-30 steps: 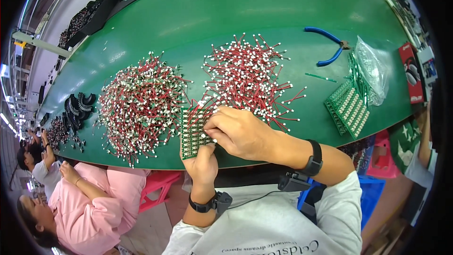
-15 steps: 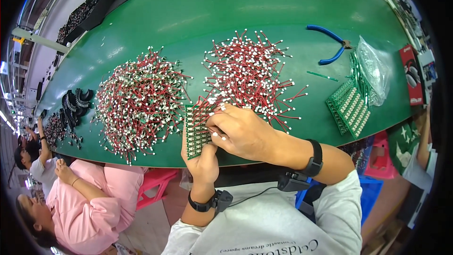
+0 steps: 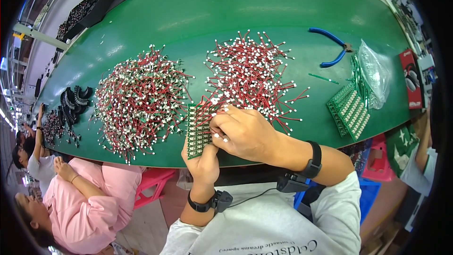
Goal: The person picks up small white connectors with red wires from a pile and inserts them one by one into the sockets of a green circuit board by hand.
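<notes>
at the near edge of the surface (image 3: pixel 317 118), my left fingers (image 3: pixel 208 152) grip a green circuit-board panel (image 3: pixel 195 134); my right fingers (image 3: pixel 223 123) pinch white-plugged red cables (image 3: pixel 207 109) at its right side.

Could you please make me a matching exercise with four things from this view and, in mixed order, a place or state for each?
Column one
1. Cutting pliers
2. Left hand
3. Clear plastic bag
4. Right hand

Column two
A. Grips the near end of a green circuit-board panel
B. Fingers bunched at the panel's right side, pinching red wires with white connectors
C. Blue handles spread apart, lying on the green table
D. Crumpled, lying at the right near stacked green boards

Right pairs: 1-C; 2-A; 3-D; 4-B
</notes>
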The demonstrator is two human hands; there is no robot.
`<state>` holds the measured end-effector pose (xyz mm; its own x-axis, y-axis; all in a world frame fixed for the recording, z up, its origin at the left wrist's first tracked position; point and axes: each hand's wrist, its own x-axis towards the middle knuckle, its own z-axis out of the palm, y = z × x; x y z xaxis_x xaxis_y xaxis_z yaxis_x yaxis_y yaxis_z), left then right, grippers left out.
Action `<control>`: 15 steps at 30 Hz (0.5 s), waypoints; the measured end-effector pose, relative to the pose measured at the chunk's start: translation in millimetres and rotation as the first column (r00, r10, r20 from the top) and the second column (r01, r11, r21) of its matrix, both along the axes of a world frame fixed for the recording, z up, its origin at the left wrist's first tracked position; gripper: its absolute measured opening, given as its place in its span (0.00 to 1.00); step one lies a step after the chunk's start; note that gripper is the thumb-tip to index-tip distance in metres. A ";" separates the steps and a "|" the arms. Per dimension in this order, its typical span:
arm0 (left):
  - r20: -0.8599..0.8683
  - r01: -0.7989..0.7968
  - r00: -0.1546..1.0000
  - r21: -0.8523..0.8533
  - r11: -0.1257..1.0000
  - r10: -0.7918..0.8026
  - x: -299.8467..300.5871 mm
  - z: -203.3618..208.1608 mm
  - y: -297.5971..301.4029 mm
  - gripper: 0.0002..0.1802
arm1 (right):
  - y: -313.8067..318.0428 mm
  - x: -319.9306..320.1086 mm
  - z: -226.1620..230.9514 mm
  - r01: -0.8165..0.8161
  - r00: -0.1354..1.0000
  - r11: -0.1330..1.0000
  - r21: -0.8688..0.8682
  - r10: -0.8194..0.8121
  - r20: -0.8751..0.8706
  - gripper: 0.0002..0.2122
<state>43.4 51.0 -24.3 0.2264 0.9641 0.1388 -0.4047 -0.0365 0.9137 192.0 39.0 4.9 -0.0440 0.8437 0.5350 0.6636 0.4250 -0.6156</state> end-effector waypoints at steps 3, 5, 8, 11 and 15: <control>-0.040 -0.036 0.999 -0.016 0.999 0.036 5.2 5.7 -0.7 0.17 | 2.0 -0.6 1.2 0.018 1.000 0.999 0.026 -0.019 0.020 0.09; -0.063 -0.034 0.997 -0.001 0.999 0.034 4.0 3.6 -1.4 0.17 | 0.7 -1.5 1.9 0.022 0.999 0.999 0.032 -0.023 0.036 0.08; -0.119 -0.027 0.992 0.017 0.999 0.029 1.9 -2.1 0.7 0.16 | 1.8 -2.7 1.5 0.063 0.994 0.994 0.084 -0.070 0.084 0.07; -0.143 -0.019 0.990 0.003 1.000 0.019 2.7 -0.9 0.8 0.17 | 2.1 -2.8 -1.8 0.062 0.986 0.990 0.125 -0.080 0.149 0.07; -0.125 -0.013 0.992 -0.015 1.000 0.011 2.6 2.4 -0.5 0.19 | 2.5 0.4 4.2 -0.007 0.967 0.980 0.197 -0.044 0.252 0.08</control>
